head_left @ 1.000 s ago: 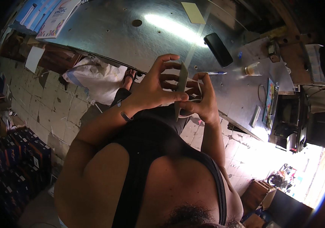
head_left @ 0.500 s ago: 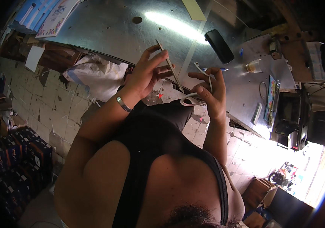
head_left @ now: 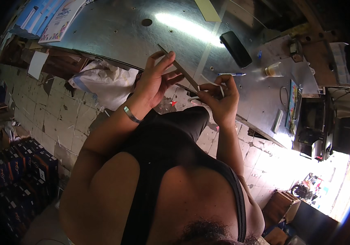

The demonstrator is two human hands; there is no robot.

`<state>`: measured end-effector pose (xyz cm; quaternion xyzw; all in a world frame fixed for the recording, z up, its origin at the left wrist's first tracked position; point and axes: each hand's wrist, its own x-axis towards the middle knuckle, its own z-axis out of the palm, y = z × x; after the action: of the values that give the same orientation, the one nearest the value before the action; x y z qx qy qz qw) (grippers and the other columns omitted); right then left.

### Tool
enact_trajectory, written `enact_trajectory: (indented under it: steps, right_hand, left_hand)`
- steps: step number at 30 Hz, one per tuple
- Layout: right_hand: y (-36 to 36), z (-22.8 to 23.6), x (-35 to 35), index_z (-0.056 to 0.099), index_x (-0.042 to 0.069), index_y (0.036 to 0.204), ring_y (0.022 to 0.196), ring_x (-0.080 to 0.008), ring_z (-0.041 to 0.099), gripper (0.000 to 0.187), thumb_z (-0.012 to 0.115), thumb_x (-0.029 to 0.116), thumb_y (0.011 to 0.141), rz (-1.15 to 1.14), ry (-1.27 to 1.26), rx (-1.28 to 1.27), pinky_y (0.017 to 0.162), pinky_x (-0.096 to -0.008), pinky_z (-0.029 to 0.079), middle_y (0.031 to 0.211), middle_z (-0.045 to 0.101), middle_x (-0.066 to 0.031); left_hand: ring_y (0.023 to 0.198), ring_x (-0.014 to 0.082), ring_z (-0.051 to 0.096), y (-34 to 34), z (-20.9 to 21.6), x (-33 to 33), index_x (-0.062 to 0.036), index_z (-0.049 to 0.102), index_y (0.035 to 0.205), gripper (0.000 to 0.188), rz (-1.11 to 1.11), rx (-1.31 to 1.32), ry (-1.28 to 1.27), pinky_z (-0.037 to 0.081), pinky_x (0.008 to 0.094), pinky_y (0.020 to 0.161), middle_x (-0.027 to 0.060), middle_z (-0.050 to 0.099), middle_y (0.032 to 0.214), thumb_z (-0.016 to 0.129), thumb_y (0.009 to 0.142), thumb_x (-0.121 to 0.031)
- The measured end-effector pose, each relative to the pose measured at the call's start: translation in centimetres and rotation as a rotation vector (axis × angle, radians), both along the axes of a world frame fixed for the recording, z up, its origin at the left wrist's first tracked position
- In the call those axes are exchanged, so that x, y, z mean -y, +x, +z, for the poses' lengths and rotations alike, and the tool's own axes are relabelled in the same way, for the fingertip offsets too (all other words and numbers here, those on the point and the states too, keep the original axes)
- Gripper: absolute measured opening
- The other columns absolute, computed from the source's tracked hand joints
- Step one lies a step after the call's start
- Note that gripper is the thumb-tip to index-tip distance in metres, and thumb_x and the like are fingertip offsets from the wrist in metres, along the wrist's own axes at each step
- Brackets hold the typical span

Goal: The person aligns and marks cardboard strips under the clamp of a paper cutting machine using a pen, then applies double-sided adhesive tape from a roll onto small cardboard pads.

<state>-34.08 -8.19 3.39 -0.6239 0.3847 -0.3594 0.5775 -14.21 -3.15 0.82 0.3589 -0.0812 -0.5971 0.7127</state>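
My left hand [head_left: 153,79] is closed, with thumb and fingers pinching a thin flat piece [head_left: 186,74]. I see that piece edge-on as a slim bar slanting down to the right, so its face is hidden. At its lower right end is my right hand [head_left: 223,105], fingers bent and pinched around a narrow white strip [head_left: 222,91]. The strip loops between the fingers and curls out beside the thumb. Its tip meets or nearly meets the flat piece's end; contact is hard to tell. Both hands are held up by the near edge of a metal table [head_left: 130,38].
On the table lie a black phone [head_left: 236,49], a pen [head_left: 232,74], a cup [head_left: 273,70] on its side or tilted, and a yellowish card [head_left: 208,10]. Booklets [head_left: 58,22] stand at the far left. A white sack [head_left: 105,81] sits below; stacked boxes [head_left: 23,163] stand lower left.
My right hand has moved in to the left, bringing the white strip to the flat piece's lower end. The flat piece has tilted further toward level.
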Motion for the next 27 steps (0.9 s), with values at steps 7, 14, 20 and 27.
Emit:
enact_trajectory:
  steps: [7,14,20,27]
  right_hand:
    - [-0.3,-0.7,0.6,0.042,0.006,0.105,0.082,-0.0154,0.070,0.046,0.077,-0.011,0.080,0.006,0.031,0.062,0.074,-0.0257,0.054,0.095,0.075,-0.0202]
    - [-0.4,-1.0,0.3,0.042,0.006,0.106,0.091,-0.0208,0.073,0.047,0.076,-0.014,0.080,-0.023,0.019,0.122,0.079,-0.0282,0.058,0.092,0.074,-0.0199]
    - [-0.4,-1.3,-0.1,0.042,0.006,0.107,0.088,-0.0203,0.073,0.049,0.077,-0.013,0.079,-0.007,0.022,0.206,0.080,-0.0281,0.057,0.092,0.074,-0.0192]
    - [-0.7,-1.4,-0.4,0.041,0.006,0.107,0.088,-0.0190,0.073,0.050,0.080,-0.010,0.079,0.017,-0.045,0.234,0.080,-0.0281,0.055,0.091,0.075,-0.0172]
  left_hand:
    - [0.102,0.0269,0.066,-0.1,0.1,0.0,-0.0102,0.042,0.129,0.058,0.039,0.036,-0.004,0.060,0.0405,0.092,0.0061,0.047,0.114,0.079,0.091,-0.033]
    - [0.102,0.0293,0.066,-0.3,-0.4,0.3,-0.0140,0.044,0.127,0.055,0.029,-0.009,0.024,0.058,0.0432,0.093,0.0066,0.048,0.114,0.080,0.090,-0.033]
    - [0.105,0.0304,0.065,-0.3,-1.1,0.0,-0.0179,0.047,0.129,0.059,-0.041,-0.047,0.064,0.058,0.0425,0.095,0.0081,0.051,0.112,0.080,0.088,-0.043]
    - [0.107,0.0267,0.063,-0.5,-0.7,-0.2,-0.0114,0.042,0.133,0.066,-0.102,-0.064,0.042,0.056,0.0417,0.096,0.0097,0.051,0.123,0.078,0.089,-0.046]
